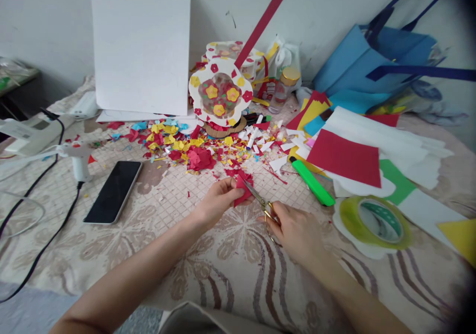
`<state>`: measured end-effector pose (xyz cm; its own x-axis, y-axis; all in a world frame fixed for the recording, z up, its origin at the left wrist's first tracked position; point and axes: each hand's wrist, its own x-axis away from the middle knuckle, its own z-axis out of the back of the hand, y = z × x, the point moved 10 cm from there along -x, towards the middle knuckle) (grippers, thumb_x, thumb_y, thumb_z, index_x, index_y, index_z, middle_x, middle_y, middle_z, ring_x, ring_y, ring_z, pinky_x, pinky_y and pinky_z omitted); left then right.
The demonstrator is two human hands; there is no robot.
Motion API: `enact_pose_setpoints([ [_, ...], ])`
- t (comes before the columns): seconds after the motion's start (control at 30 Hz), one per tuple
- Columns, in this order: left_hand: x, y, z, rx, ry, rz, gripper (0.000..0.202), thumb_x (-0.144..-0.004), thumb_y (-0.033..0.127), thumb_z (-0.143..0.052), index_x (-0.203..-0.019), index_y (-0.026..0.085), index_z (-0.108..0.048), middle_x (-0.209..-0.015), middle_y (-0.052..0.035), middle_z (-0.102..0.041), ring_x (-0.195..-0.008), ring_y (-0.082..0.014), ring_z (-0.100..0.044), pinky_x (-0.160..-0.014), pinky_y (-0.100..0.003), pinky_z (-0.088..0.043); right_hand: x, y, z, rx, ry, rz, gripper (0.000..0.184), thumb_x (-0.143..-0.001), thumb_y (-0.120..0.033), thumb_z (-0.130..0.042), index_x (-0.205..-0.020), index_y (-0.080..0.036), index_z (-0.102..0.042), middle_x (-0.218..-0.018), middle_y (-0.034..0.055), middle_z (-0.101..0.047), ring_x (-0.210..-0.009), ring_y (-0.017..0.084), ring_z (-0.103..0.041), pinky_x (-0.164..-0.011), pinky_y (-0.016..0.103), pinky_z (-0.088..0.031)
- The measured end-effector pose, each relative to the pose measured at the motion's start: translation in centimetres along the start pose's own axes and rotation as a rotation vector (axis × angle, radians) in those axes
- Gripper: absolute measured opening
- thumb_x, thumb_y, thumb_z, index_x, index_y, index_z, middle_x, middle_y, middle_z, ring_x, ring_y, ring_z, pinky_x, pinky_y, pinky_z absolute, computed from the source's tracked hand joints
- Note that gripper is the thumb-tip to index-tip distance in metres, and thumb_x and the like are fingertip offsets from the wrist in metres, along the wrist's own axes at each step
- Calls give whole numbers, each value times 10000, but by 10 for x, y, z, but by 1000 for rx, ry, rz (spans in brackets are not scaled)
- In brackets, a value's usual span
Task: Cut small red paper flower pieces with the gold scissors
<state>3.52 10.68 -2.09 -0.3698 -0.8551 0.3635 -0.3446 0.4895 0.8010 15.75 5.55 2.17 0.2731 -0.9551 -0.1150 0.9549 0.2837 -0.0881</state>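
Note:
My left hand (217,200) pinches a small folded piece of red paper (242,188) just above the patterned cloth. My right hand (295,230) grips small gold-handled scissors (260,202), whose blades reach into the red paper. Behind the hands lies a heap of red, yellow and blue paper scraps (193,150). A flower-shaped paper craft (220,93) with red and yellow blossoms leans at the back.
A black phone (113,191) lies left, beside a white glue gun (76,158) with a black cable. A green marker (311,181), a tape roll (375,220), red, white and yellow sheets (345,158) and a blue bag (372,61) are right. A white board (141,51) stands behind.

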Motion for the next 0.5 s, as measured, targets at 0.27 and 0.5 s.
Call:
enact_pose_setpoints([
  [0.27,-2,-4,2,8,-13,4,296,-657,235,-733,-685,163,-447,-708,-13,-675,-707,-150,-681,-737,-302,-540,0,7,-3,-56,2,-30,337,-931,-407,-394,-699,-193,-512,-557,4,-631,-488,166,-595,-482,267,-207],
  [0.5,-2,-10,0,64,-39,70,288,-628,247,-758,-704,139,-502,-770,-56,-703,-721,-154,-686,-774,-308,-534,-2,17,-17,-392,-216,-144,164,-864,-343,-471,-770,-209,-484,-658,10,-667,-619,189,-628,-541,254,-301],
])
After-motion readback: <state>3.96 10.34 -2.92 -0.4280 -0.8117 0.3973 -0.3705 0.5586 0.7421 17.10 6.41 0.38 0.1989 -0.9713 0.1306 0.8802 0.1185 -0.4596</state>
